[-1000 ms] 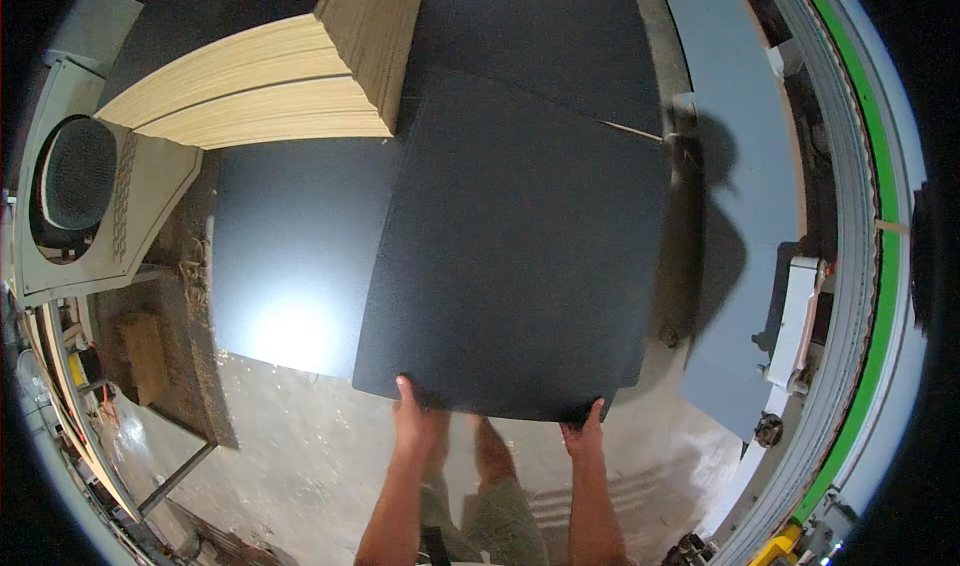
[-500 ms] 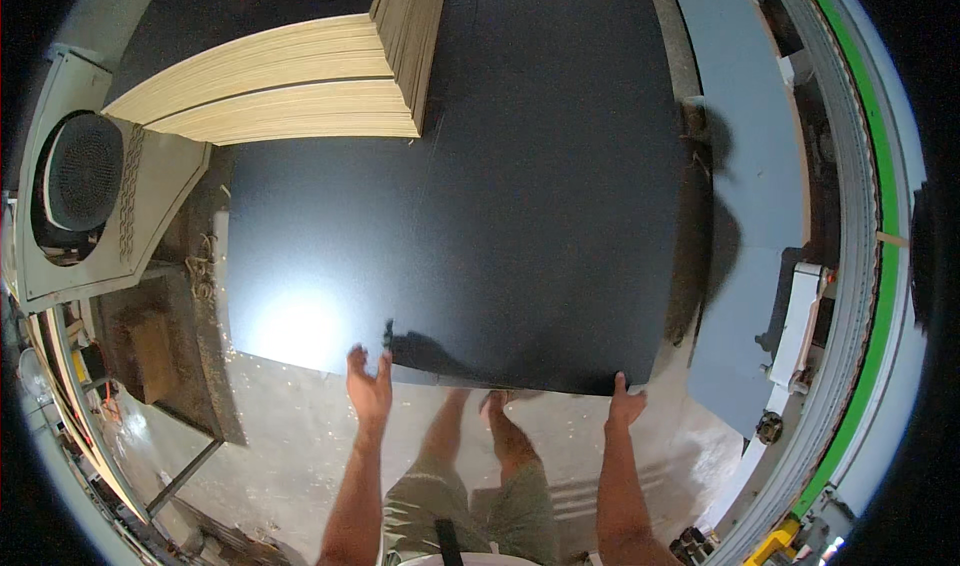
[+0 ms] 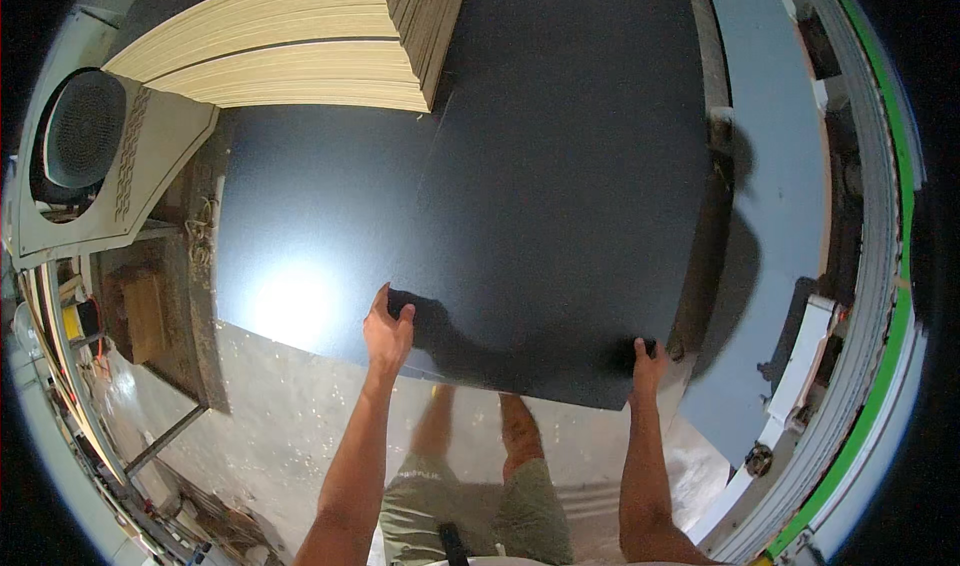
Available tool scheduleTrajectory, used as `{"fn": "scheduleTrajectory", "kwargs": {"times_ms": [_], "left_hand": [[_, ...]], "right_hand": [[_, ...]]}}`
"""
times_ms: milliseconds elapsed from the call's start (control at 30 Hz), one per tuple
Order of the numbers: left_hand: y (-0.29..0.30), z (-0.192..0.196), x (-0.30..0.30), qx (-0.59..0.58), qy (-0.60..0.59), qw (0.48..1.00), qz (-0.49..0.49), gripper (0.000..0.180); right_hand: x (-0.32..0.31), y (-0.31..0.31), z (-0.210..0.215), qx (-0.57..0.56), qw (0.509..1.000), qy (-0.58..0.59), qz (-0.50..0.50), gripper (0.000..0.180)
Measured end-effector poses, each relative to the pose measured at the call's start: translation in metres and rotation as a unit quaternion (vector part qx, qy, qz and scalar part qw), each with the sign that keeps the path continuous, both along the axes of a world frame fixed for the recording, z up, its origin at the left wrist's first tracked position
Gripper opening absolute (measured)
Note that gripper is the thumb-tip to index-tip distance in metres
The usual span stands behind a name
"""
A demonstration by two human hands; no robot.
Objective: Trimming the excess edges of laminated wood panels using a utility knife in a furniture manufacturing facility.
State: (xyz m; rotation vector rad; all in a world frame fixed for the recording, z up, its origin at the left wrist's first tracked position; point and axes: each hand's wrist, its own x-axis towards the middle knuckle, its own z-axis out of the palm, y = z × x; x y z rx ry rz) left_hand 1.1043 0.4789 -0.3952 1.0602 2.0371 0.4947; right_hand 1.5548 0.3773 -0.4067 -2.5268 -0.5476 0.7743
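A large dark sheet (image 3: 540,216) with a smooth face lies flat in front of me, its near edge just beyond my legs. My left hand (image 3: 388,331) is over its near edge, left of the middle, thumb and fingers apart, casting a shadow on the surface. Nothing shows in that hand, and whether it touches the sheet I cannot tell. At the right edge, close to the near corner, my right hand (image 3: 648,364) grips the sheet with the thumb on top; its other fingers are partly hidden.
A tall stack of pale-edged boards (image 3: 300,56) stands on the far left part of the dark surface. Left of it is a beige machine housing with a round mesh grille (image 3: 85,131). A blue-grey panel (image 3: 775,196) and a long rail with a green strip (image 3: 890,366) run along the right.
My right hand has moved from the near corner a little up the right edge. The left hand has come further over the sheet. The whole view has turned slightly.
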Motion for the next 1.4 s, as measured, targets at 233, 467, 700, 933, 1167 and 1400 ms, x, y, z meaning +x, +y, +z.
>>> {"fn": "scheduleTrajectory", "kwargs": {"times_ms": [233, 467, 700, 933, 1167, 1400], "left_hand": [[0.025, -0.002, 0.016, 0.004, 0.030, 0.999, 0.045, 0.057], [0.119, -0.003, 0.030, 0.021, 0.088, 0.996, -0.006, 0.056], [0.195, -0.014, 0.051, 0.007, 0.093, 0.995, -0.027, 0.058], [0.200, -0.015, 0.053, 0.036, 0.089, 0.994, -0.049, 0.061], [0.199, -0.013, 0.035, 0.026, 0.061, 0.994, -0.083, 0.068], [0.157, -0.004, 0.005, 0.028, -0.247, 0.964, -0.100, 0.100]], "right_hand": [[0.019, 0.037, 0.002, -0.019, 1.000, 0.024, -0.008, 0.068], [0.021, 0.155, 0.018, 0.073, 0.995, -0.004, 0.065, 0.052], [0.074, 0.255, -0.011, 0.024, 0.993, -0.090, 0.068, 0.068], [0.079, 0.268, -0.003, 0.014, 0.991, -0.099, 0.087, 0.063], [0.060, 0.254, 0.004, 0.048, 0.989, -0.088, 0.106, 0.071], [0.088, 0.217, 0.024, 0.103, 0.967, 0.160, 0.168, 0.098]]}}
